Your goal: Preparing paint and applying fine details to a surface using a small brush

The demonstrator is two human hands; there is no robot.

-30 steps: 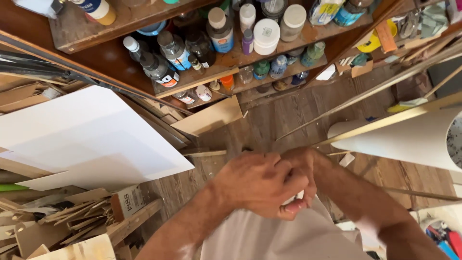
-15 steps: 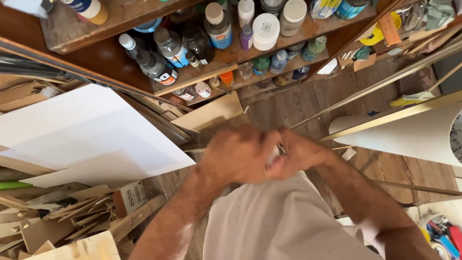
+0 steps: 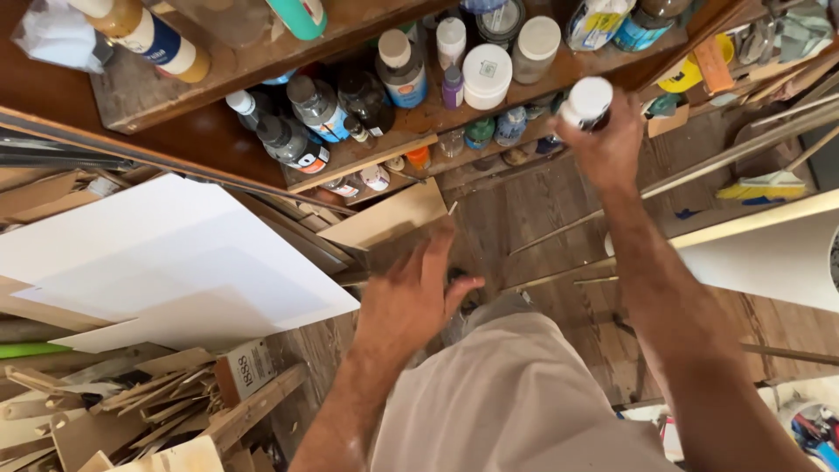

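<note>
My right hand (image 3: 601,144) is raised toward the wooden shelves and is closed around a small dark jar with a white lid (image 3: 586,101), level with the lower shelf (image 3: 411,150). My left hand (image 3: 418,293) hangs lower, over my light trousers (image 3: 516,402), fingers spread and holding nothing. Beside the jar on the shelf stand several bottles and jars, among them a wide white-lidded tub (image 3: 487,75) and a grey-lidded jar (image 3: 535,48).
White boards (image 3: 166,262) lean at the left over a pile of wood scraps (image 3: 131,406). A tan board (image 3: 389,218) leans under the shelves. A large white panel (image 3: 769,253) and thin wooden sticks stand at the right on the plank floor.
My two hands were together in front of me. They have parted: the right one rose to the shelf with the jar, the left one dropped away and opened.
</note>
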